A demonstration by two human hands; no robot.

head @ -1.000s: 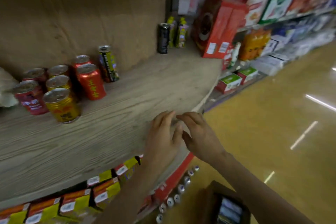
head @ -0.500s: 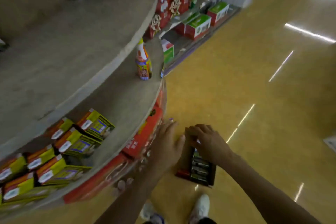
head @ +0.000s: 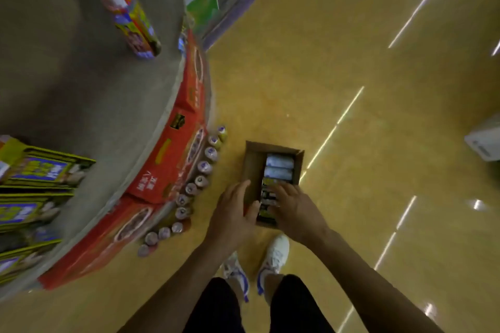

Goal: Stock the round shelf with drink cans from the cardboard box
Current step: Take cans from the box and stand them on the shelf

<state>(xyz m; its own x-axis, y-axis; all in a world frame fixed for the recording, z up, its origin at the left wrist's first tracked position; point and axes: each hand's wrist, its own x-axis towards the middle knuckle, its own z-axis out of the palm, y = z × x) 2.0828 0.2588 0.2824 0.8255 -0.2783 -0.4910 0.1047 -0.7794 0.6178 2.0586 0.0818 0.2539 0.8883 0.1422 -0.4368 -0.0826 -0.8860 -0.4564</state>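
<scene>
Reaching down into cardboard box (head: 252, 167) on floor (head: 324, 76) near round shelf (head: 81, 81). L hand (head: 234, 215) spreading flat at box's left wall; R hand (head: 293, 209) lying over dark cans (head: 266, 195) inside, grip unclear thru blur. Risking a dented, rolling can if snatching w/o firm hold.

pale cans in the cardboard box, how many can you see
2 pale cans at the far end of the cardboard box: one farthest, one just nearer. The right hand covers darker cans, so more may be hidden.
</scene>
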